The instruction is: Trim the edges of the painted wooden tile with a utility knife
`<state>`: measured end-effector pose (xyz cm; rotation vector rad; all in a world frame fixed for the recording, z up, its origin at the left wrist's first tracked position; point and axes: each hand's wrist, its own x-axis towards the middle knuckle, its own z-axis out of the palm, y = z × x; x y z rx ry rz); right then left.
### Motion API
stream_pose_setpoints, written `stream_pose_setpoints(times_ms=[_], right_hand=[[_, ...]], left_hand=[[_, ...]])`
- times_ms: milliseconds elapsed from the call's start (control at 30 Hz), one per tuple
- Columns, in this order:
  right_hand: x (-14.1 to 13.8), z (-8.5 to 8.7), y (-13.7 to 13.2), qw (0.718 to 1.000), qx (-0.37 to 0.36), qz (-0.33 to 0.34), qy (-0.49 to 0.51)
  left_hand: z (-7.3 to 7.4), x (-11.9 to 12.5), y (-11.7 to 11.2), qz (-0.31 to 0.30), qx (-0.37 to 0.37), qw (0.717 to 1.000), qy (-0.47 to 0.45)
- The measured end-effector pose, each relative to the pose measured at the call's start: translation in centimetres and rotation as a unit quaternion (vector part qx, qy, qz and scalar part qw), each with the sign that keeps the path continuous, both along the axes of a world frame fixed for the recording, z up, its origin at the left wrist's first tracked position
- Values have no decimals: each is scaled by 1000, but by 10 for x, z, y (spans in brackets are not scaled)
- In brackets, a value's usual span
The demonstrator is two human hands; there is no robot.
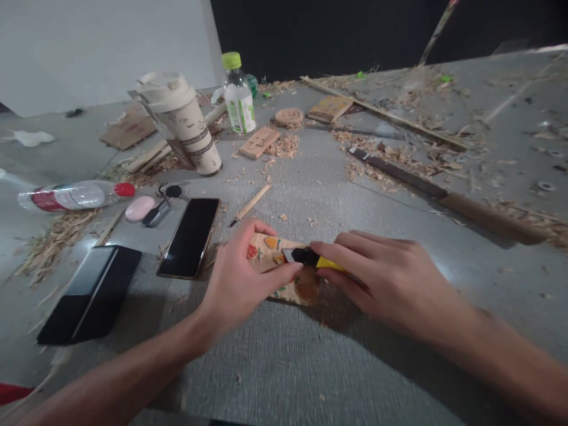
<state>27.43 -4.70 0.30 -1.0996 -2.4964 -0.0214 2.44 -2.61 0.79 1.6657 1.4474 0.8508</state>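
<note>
Wooden painted slab (pixel 266 249) looks thin, stiff, light and probably slidey; left hand (pixel 239 284) pinches its left end. Right hand (pixel 390 284) grips the yellow cutter (pixel 313 258) near the blade.

Both my hands on a painted wood piece, grey table.
My left hand (pixel 239 278) presses the painted wooden piece (pixel 270 251) flat; my right hand (pixel 381 278) grips a yellow-and-black utility knife (pixel 310 258) over it. Beside: phone (pixel 190 236), pencil (pixel 251 204), paper cup (pixel 189 121), green-capped bottle (pixel 238 94), wood shavings (pixel 284 145).
</note>
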Motion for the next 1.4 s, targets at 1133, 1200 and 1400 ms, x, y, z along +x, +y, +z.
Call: stream_pose_setpoints(times_ms=[1133,1200,1400], right_hand=[[-6,-1,-5,998,2,-50,43],[-2,-1,-3,999,2,-39,35],[-2,1,-4,999,-15,-19,25]], left_hand=[[-5,3,-3,27,-10,999,-30],[-5,1,-2,27,-2,999,-20],[-5,-1,-2,7,38,999,13]])
